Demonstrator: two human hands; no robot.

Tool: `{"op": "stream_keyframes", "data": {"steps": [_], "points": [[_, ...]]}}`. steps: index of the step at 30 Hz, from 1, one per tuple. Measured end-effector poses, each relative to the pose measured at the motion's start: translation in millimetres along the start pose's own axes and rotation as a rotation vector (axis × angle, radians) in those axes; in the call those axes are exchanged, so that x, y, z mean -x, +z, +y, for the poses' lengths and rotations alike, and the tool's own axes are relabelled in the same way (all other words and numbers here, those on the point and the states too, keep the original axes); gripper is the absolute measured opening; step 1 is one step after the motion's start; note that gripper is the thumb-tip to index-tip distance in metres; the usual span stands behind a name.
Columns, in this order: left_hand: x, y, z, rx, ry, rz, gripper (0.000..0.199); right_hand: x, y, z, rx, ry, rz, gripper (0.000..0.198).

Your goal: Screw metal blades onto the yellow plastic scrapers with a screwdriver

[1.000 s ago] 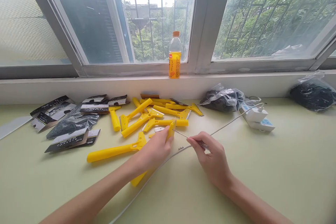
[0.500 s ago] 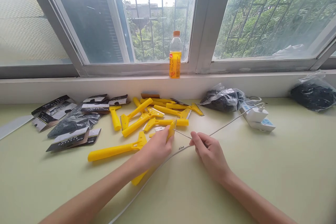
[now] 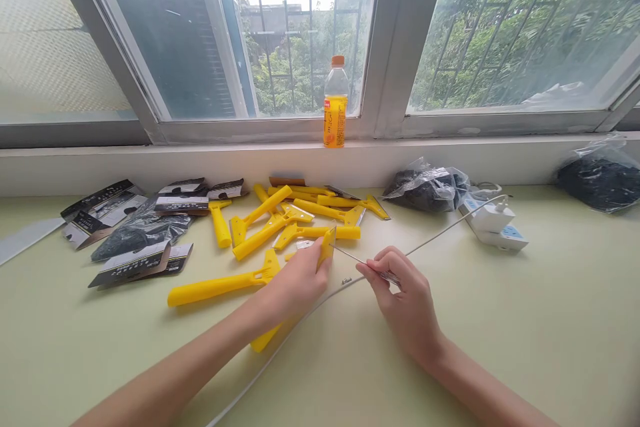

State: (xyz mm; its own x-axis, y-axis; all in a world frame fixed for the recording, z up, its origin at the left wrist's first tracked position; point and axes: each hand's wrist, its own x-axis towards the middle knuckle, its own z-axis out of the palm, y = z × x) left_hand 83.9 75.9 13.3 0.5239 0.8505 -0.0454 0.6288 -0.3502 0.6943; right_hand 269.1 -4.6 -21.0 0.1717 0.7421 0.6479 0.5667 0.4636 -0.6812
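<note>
My left hand (image 3: 306, 275) is closed around a yellow scraper (image 3: 327, 245), whose head shows past my fingers. Its handle comes out below my forearm. In my right hand (image 3: 400, 287) is a screwdriver (image 3: 349, 253) with a thin metal shaft, its tip against the scraper's head. Most of the screwdriver's handle is hidden by my fingers. A few small screws (image 3: 347, 281) lie between my hands, beside a white cable (image 3: 305, 317). Just left of my left hand rests another yellow scraper (image 3: 220, 288), and several more scrapers (image 3: 265, 237) are piled behind it.
Black cardboard packages (image 3: 133, 265) and a clear bag with dark contents (image 3: 143, 232) lie at the left. Another dark-filled bag (image 3: 425, 188) and a white power strip (image 3: 500, 237) are at the right. An orange-capped bottle (image 3: 335, 110) stands on the ledge.
My right hand has shifted slightly right and its fingers have turned on the screwdriver. The tip stays at the scraper's head. My left hand holds almost still.
</note>
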Motion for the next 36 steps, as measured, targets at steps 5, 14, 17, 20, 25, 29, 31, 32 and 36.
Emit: {"op": "stream_keyframes", "data": {"steps": [5, 14, 17, 20, 25, 29, 31, 32, 36], "points": [[1.6, 0.3, 1.2, -0.01, -0.001, 0.011, 0.032, 6.8, 0.8, -3.3, 0.139, -0.326, -0.076, 0.02], [2.4, -0.2, 2.4, -0.007, 0.005, 0.003, 0.031, -0.7, -1.7, -6.4, -0.076, 0.418, -0.234, 0.055], [3.2, 1.1, 4.0, -0.02, 0.006, 0.006, 0.03, 0.3, -0.8, -3.7, -0.019, 0.376, -0.197, 0.058], [3.2, 1.5, 5.1, -0.027, 0.007, 0.014, 0.029, 4.9, 0.9, -1.3, 0.133, 0.18, -0.16, 0.045], [4.6, 0.4, 8.2, -0.032, -0.004, 0.011, 0.025, 6.2, 0.6, -1.4, 0.266, 0.064, -0.079, 0.03], [5.9, 0.0, 9.9, -0.026, -0.01, -0.003, 0.026, 2.0, 0.4, -4.6, 0.181, 0.126, -0.107, 0.028], [5.5, 0.1, 9.3, -0.027, -0.003, 0.003, 0.026, 0.5, 0.8, -5.2, 0.151, 0.152, -0.118, 0.033], [5.2, 0.2, 8.8, -0.027, 0.001, 0.007, 0.027, 0.1, 1.0, -4.9, 0.142, 0.157, -0.122, 0.036], [4.6, 0.4, 8.1, -0.024, -0.002, 0.005, 0.026, 0.7, 0.7, -1.9, 0.131, 0.084, -0.112, 0.033]]}}
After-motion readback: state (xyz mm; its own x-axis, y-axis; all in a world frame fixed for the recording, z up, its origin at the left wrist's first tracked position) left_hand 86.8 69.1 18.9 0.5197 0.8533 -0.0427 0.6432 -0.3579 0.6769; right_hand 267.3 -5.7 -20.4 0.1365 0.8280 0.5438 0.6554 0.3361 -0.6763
